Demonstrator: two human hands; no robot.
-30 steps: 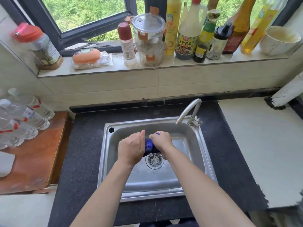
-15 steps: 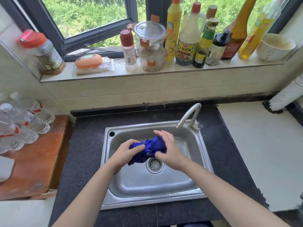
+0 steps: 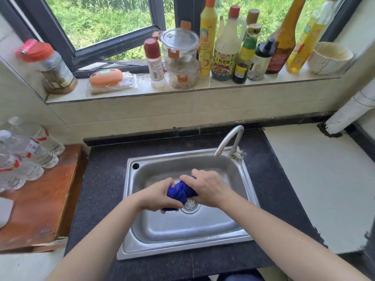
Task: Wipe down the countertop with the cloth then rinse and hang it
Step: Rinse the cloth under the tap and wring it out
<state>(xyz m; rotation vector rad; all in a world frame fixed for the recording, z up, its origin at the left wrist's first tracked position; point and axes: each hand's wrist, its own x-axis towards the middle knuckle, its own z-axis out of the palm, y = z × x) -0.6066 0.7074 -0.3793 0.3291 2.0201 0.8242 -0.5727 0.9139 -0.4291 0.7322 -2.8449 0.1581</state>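
A bunched blue cloth (image 3: 181, 192) is held over the steel sink (image 3: 154, 230), just above the drain (image 3: 189, 204). My left hand (image 3: 160, 196) grips its lower left end and my right hand (image 3: 207, 187) grips its upper right end, the cloth twisted between them. Most of the cloth is hidden inside my fists. The curved tap (image 3: 229, 138) stands at the sink's back right with no water visibly running. Dark speckled countertop (image 3: 101, 179) surrounds the sink.
A windowsill (image 3: 203, 86) behind the sink carries several bottles and jars and a white bowl (image 3: 329, 57). Water bottles (image 3: 30, 151) lie on a wooden board (image 3: 40, 199) to the left. A white surface (image 3: 324, 179) and a white pipe (image 3: 349, 110) are at right.
My hands have closed in on the cloth and twisted it tighter than half a second ago, when it was spread looser between them. The view has tilted slightly.
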